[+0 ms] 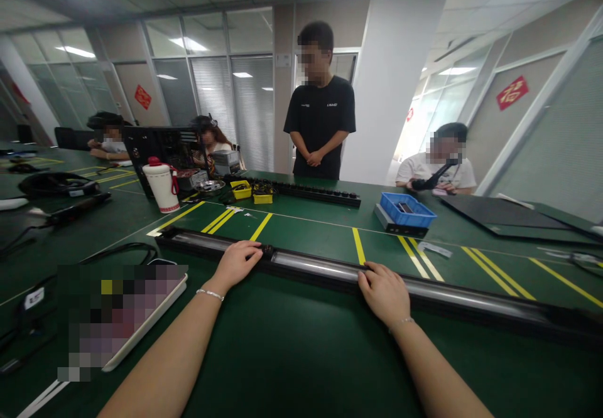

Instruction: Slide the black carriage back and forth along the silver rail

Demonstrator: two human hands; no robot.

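A long black bar (320, 268) with a shiny grey strip along its top runs across the green table (292, 355) in front of me. My left hand (238, 261) lies on the bar, fingers loosely stretched beside a small dark knob-like part (267, 251). Farther right, my right hand (386, 292) rests against the bar's near edge, its fingers slightly bent and apart over the top. Neither hand appears to clasp the bar. Left of my left forearm is a phone-like slab (146, 327) in a pale case, its face blurred out.
Behind the bar stand a white cup (161, 186), an open black computer case (151, 148), yellow bins (241, 189), a black strip (320, 194) and a blue basket (407, 209). Cables (117, 251) lie at left. A person (320, 117) stands opposite; others sit around the table.
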